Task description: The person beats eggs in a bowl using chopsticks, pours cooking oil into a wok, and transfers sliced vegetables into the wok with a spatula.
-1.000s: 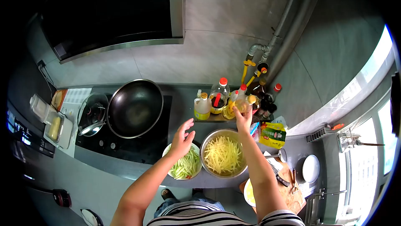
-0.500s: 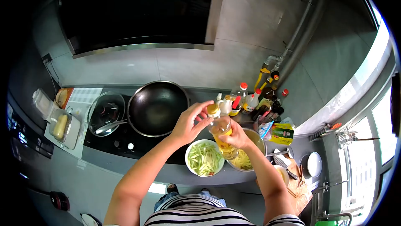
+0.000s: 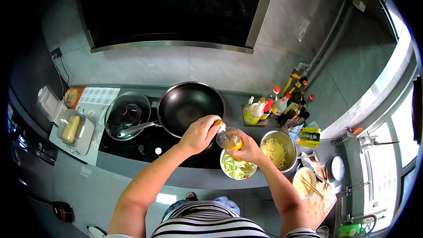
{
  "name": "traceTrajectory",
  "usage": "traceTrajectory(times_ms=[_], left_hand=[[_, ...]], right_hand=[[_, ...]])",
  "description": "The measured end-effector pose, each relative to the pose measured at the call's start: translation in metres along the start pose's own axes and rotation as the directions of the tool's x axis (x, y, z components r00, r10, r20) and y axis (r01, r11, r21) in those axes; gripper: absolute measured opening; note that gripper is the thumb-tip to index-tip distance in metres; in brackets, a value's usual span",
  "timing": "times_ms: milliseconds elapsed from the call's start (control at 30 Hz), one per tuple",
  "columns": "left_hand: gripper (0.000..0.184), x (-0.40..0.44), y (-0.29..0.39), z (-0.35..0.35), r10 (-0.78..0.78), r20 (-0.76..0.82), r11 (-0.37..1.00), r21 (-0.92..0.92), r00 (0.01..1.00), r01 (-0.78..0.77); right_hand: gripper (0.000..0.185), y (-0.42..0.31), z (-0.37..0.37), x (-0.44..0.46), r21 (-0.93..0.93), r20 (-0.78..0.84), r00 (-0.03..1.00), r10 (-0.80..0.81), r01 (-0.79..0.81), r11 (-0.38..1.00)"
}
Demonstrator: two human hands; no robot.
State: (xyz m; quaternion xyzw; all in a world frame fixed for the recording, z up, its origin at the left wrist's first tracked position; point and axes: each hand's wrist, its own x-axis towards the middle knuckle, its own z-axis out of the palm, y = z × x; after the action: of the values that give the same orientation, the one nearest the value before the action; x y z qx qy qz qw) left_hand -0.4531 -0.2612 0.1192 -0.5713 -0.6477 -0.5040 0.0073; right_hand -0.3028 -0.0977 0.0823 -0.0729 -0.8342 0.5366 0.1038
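My right hand [image 3: 247, 147] is wrapped round a clear bottle of yellow cooking oil [image 3: 228, 139], which is tilted with its neck toward the wok. My left hand [image 3: 202, 133] has its fingers closed on the yellow bottle cap [image 3: 218, 124] at the neck; whether the cap is loose I cannot tell. Just beyond the hands, a black wok [image 3: 189, 103] rests on the stove with nothing visible in it. A white bowl of sliced green vegetable [image 3: 235, 167] stands beneath the bottle, partly covered by my right hand.
A steel bowl [image 3: 294, 150] of yellow shreds and a bowl of beaten egg [image 3: 305, 183] with chopsticks stand at right. Several seasoning bottles [image 3: 277, 106] crowd the back. A glass lid [image 3: 128, 114] lies left of the wok, below its handle [image 3: 137, 128].
The view has shifted, so the counter appears further right. My hands have brought the bottle leftward toward the wok and tilted it, and my left fingers have closed on the cap.
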Motion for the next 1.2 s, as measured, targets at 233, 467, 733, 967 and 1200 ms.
traceTrajectory(times_ms=[233,467,733,967,1200], left_hand=[[0.029,-0.013,-0.02,-0.018,-0.265,0.05,0.948,-0.168,0.963,0.269],[0.04,-0.035,-0.037,-0.004,-0.575,0.33,0.236,-0.809,0.748,0.539],[0.064,-0.049,-0.019,0.034,-0.376,0.192,0.688,-0.598,0.907,0.412],[0.08,-0.037,-0.026,0.024,-0.269,0.297,0.404,-0.829,0.916,0.387],[0.074,-0.049,-0.038,0.028,-0.319,0.279,0.454,-0.794,0.906,0.404]], right_hand=[[0.059,-0.02,0.03,-0.004,-0.088,-0.061,0.998,-0.013,0.007,0.996],[0.062,-0.006,0.054,-0.005,0.078,-0.17,0.985,0.0,0.013,0.997],[0.084,-0.017,0.074,-0.002,-0.04,-0.327,0.945,-0.027,0.015,0.999],[0.079,0.012,0.046,-0.016,-0.119,-0.037,0.999,0.021,-0.025,0.993],[0.067,0.035,0.059,-0.019,0.208,-0.046,0.984,0.171,-0.158,0.965]])
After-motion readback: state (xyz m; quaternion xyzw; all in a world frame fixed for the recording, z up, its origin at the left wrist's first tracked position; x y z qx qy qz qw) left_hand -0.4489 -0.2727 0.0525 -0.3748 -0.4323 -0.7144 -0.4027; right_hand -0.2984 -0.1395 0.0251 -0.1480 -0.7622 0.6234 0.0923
